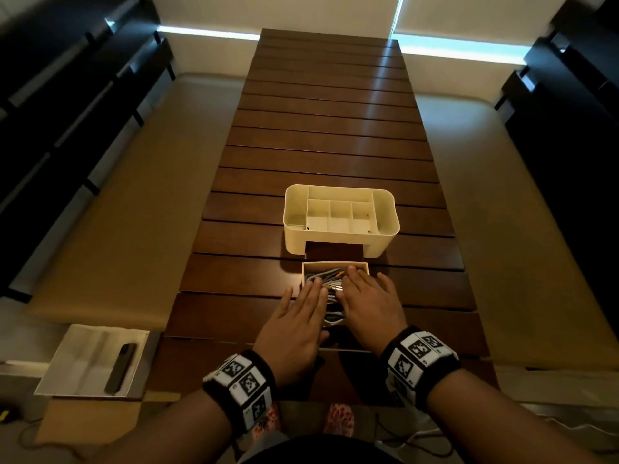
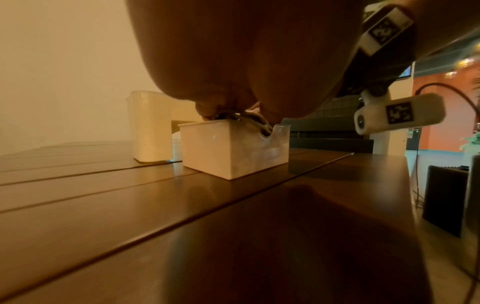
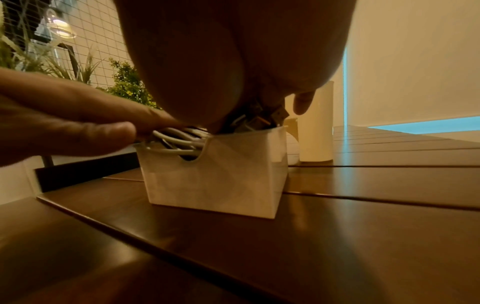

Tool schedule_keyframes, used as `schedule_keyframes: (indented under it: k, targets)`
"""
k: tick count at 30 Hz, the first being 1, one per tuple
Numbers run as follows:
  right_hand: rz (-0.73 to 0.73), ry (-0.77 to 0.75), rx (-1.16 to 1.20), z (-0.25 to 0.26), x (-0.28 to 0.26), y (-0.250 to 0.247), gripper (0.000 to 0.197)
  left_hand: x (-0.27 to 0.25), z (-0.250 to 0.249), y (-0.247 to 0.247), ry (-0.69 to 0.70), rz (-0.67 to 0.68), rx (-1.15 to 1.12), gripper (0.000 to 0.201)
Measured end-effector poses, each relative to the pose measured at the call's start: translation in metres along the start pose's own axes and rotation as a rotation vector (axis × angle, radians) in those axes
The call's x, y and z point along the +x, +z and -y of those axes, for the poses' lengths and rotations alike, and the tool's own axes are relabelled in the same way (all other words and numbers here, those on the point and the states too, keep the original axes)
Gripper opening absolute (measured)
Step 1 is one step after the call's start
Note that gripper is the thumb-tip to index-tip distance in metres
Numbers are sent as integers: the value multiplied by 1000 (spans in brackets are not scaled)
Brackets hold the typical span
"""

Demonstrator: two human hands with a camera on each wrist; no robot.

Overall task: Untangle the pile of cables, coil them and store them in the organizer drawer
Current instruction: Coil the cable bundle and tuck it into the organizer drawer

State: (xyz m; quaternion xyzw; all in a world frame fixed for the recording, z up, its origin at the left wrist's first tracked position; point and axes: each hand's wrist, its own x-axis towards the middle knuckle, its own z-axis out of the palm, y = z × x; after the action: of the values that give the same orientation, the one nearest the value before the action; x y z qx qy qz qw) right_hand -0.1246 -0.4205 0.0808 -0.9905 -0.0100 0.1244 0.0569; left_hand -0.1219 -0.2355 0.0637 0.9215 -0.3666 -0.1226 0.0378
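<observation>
Both of my hands lie flat, palms down, side by side over a small white drawer (image 1: pixel 335 264) that stands out of its housing on a dark slatted table (image 1: pixel 335 128). My left hand (image 1: pixel 294 324) reaches in from the near left, fingers straight and together, pressing on the cables (image 1: pixel 330 279) along the drawer's left half; its thumb points out to the left. My right hand (image 1: pixel 366 301) mirrors it on the right half, fingers straight and slightly spread, the tips touching the cables near the far end. Neither hand grips anything; both are relaxed and flat.

The cables, grey and white, fill the drawer and bulge above its rim. In the right wrist view, white loops (image 3: pixel 179 142) show through the notch in the drawer's front wall, and a few plug ends stick up under the palm.

Just beyond the drawer stands the cream organizer (image 1: pixel 341 219), its top split into compartments and its drawer slot facing me.

My palms cover most of the cables, so I cannot tell how neatly they are coiled or how many there are. Both wrist views are largely blocked by the underside of each hand. To the lower left, off the table, a dark slim object (image 1: pixel 120 368) lies on a white tray (image 1: pixel 67 373); I cannot make out what it is.
</observation>
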Motion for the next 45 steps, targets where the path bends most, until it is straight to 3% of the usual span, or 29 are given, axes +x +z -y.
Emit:
schedule_keyframes:
  k: [5,12,20,23,28,30,34,36,38,40,45]
  targets:
    - [79,16,26,-3,1,-2,55,16,1,-5,-8,96,111,63]
    - [157,-23,28,-9,0,-9,74,23,-4,-5,-34,144,40,85]
    - [34,7,-27,-2,0,-3,62,23,14,-11,42,25,-137,74]
    - [-3,19,-19,0,4,-5,57,32,26,-14,100,-84,-133,56]
    - [30,13,4,0,6,-8,59,45,28,-24,94,-125,-136,40]
    - [106,-6,127,-5,4,-12,63,46,25,-24,95,-170,-122,33]
    - [161,103,764,-33,-10,-43,52,46,26,-16,77,-199,-124,31]
    - [196,166,858,-42,-17,-53,46,46,26,-16,64,-191,-111,32]
    - [208,102,635,-41,-17,-48,40,46,26,-15,63,-186,-104,34]
    - [111,18,429,-38,-15,-33,29,47,25,-16,49,-161,-100,38]
    - [-158,-108,333,-33,-10,-7,8,41,22,-15,31,-102,-97,50]
